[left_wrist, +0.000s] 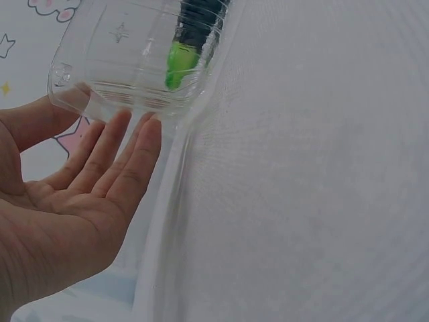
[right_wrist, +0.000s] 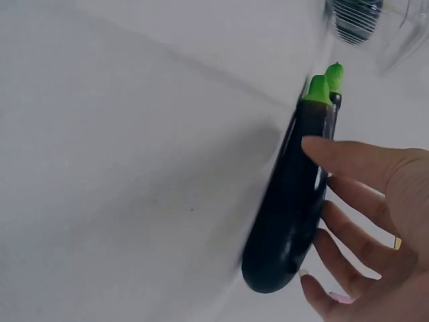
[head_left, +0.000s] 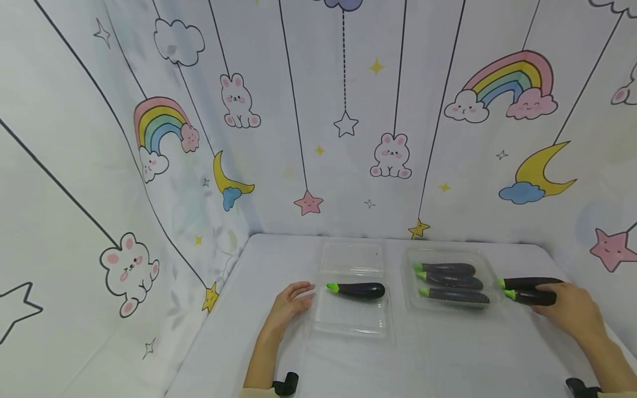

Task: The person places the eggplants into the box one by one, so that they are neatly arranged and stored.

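My right hand [head_left: 572, 309] has its thumb and fingers around the nearer eggplant [right_wrist: 285, 208], a dark, glossy one with a bright green stem, at the right of the table. A second eggplant [head_left: 520, 282] lies just behind it, mostly covered by the first in the right wrist view. On the left, my left hand [head_left: 287, 309] holds nothing; its extended fingertips are right at the side of a clear plastic box [left_wrist: 127, 90]. One eggplant [head_left: 360, 291] lies across that box, its green stem pointing left.
Between the hands stands another clear plastic box [head_left: 412, 307] with three eggplants side by side, stems to the left. Both boxes stand on a white-covered table [head_left: 448, 359]. A white curtain [head_left: 278, 138] printed with rabbits, stars and rainbows borders the table behind and at the left.
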A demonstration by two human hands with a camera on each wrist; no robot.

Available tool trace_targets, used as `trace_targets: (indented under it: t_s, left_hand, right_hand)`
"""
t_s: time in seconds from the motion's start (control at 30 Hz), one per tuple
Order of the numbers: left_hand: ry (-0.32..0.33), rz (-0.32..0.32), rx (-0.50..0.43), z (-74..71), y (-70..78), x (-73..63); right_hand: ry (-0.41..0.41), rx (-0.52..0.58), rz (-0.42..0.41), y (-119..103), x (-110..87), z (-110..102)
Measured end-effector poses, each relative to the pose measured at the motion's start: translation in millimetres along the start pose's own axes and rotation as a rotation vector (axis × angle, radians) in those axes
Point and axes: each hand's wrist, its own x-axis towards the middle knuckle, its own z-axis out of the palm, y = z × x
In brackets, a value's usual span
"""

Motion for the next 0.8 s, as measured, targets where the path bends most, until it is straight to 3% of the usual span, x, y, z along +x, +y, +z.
trace_targets:
  t_s: [0.3,0.8]
  left_hand:
    - [0.000,0.004,0.002,0.1,-0.3,-1.4]
    - [0.006,0.008,0.017,1.0,-0.4,-1.4]
  right_hand:
    - [0.023,-0.111,0.006,5.6,-2.5,9.4]
    - [0.015,-0.110,-0.044,7.0,-4.4,5.7]
